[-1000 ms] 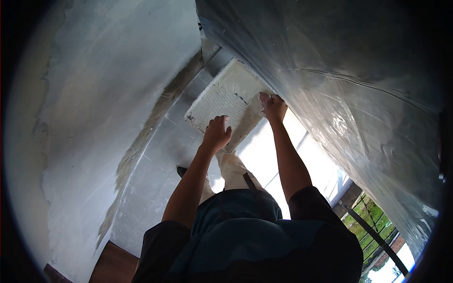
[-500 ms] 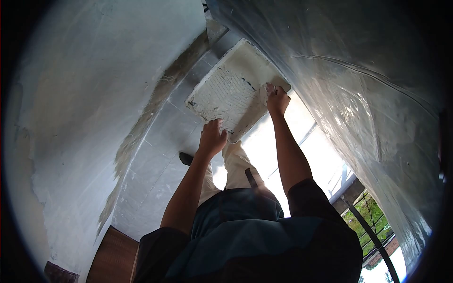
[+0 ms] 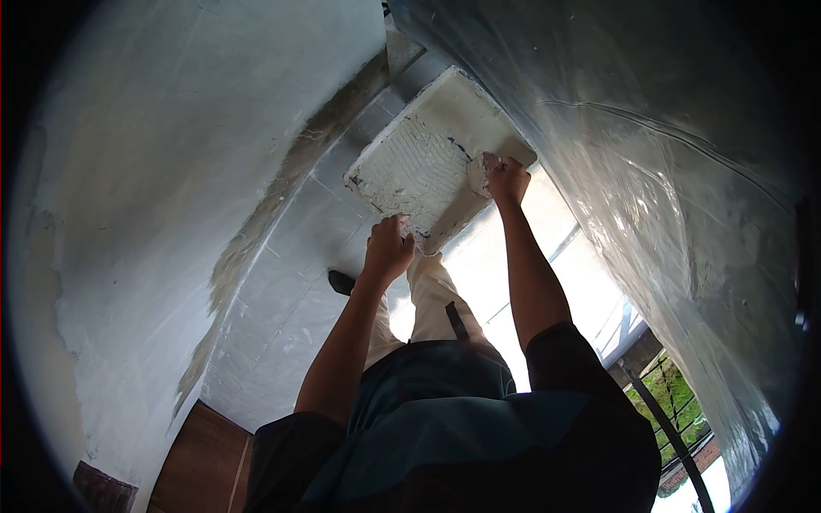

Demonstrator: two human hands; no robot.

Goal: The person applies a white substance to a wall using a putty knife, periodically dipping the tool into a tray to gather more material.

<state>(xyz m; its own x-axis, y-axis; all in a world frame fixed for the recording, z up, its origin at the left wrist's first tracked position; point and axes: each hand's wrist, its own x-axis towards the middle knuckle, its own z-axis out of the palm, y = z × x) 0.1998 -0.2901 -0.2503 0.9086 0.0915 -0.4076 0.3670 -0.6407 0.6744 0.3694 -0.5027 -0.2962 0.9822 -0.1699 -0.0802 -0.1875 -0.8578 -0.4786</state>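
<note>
A paint tray (image 3: 410, 162), caked with off-white paint and ridged on its floor, is tilted in front of my legs. My left hand (image 3: 389, 248) grips its near left rim, fingers curled over the edge. At the right rim my right hand (image 3: 508, 181) is closed, its paint-smeared fingers reaching over the edge. A pale rounded patch (image 3: 478, 177) shows inside the tray beside those fingers; I cannot tell whether it is thick paint or a separate piece. Dark scuffs mark the tray's ribbed part.
A pale plastered wall (image 3: 171, 171) rises on the left, above the grey tiled floor (image 3: 282, 274). Clear plastic sheeting (image 3: 650, 188) hangs on the right. A brown wooden panel (image 3: 201, 457) stands lower left. Bright light and a dark railing (image 3: 671, 427) show lower right.
The tray and both hands appear slightly farther right in view, along with the wall and floor, as the camera turns a little. Both hands keep their places on the tray.
</note>
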